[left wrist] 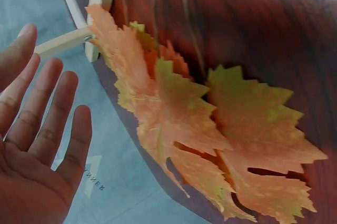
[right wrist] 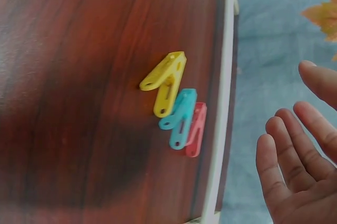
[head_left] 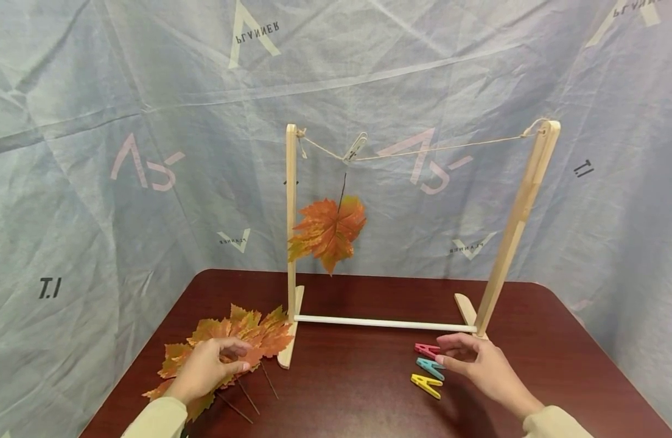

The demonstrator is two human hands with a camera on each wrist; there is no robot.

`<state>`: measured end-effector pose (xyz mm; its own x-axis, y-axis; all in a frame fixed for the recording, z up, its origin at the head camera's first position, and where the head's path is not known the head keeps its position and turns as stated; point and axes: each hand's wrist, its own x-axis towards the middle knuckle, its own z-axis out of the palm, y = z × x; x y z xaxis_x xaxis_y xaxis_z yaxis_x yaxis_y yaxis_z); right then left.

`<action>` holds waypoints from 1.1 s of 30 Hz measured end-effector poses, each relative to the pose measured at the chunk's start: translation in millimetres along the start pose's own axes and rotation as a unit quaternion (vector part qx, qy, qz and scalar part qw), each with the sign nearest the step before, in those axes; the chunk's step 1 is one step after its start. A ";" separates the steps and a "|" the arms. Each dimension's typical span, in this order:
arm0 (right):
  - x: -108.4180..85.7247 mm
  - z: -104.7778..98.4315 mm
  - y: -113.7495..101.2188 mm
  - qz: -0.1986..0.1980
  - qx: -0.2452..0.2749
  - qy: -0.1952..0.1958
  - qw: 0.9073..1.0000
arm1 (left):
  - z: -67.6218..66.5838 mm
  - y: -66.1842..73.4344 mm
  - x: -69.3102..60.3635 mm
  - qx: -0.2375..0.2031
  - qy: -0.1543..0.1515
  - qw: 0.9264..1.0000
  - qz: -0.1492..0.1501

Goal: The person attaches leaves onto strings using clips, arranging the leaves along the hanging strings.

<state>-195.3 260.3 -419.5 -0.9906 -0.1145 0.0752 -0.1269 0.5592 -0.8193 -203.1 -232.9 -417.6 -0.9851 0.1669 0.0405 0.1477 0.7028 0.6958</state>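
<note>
My left hand [head_left: 210, 368] hovers above a heap of orange and green artificial maple leaves [head_left: 270, 334] with thin brown stems. In the left wrist view its fingers [left wrist: 50, 121] are spread loosely, apart from the leaves [left wrist: 179, 129]. At the right, my right hand [head_left: 486, 368] is held over the table beside a red clothespin [head_left: 426, 350], a blue clothespin [head_left: 430, 368] and a yellow clothespin [head_left: 427, 385]. The right wrist view shows its fingers [right wrist: 295, 155] relaxed with nothing in them. One maple leaf [head_left: 330, 234] hangs by its stem below a pale clothespin [head_left: 356, 147] on the string.
A wooden frame stands on the dark table [head_left: 369, 377], with a left post [head_left: 291, 225], a right post [head_left: 517, 231] and a white bottom rod [head_left: 385, 323]. Twine [head_left: 451, 147] runs between the post tops. Grey printed cloth [head_left: 166, 73] hangs behind.
</note>
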 end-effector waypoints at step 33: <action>-3.0 25.6 43.7 0.036 -0.043 -0.047 0.997 | 13.4 -38.9 -6.6 -0.017 -0.166 0.983 0.075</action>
<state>-196.5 264.0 -470.0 -0.9884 -0.1467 -0.0389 -0.0642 0.6365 -0.7686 -201.3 -252.1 -454.5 -0.8684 0.4880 -0.0882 0.2809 0.6307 0.7234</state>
